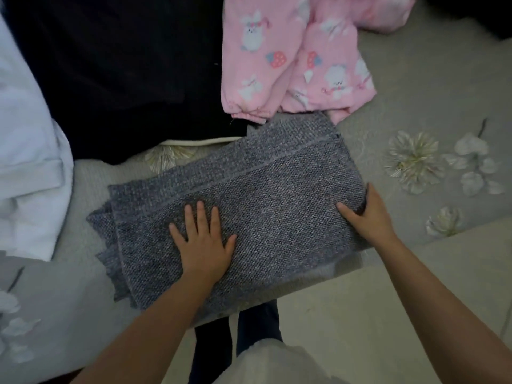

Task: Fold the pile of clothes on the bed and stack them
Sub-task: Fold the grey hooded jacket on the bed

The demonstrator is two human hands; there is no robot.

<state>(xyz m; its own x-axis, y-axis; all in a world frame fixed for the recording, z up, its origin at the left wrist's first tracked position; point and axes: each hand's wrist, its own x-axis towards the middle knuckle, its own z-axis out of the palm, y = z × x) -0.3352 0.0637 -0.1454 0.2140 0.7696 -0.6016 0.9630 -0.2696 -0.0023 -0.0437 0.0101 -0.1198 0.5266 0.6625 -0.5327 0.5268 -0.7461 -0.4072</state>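
Both hands work the folded grey knitted cloth (238, 200): left hand (203, 245) pressing flat with fingers spread, right hand (365, 214) cupping its right edge, so smoothing outward should square the layers.

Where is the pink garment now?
In the head view the pink garment lies at the top, right of centre on the bed, beside the black cloth and just beyond the folded grey knit.
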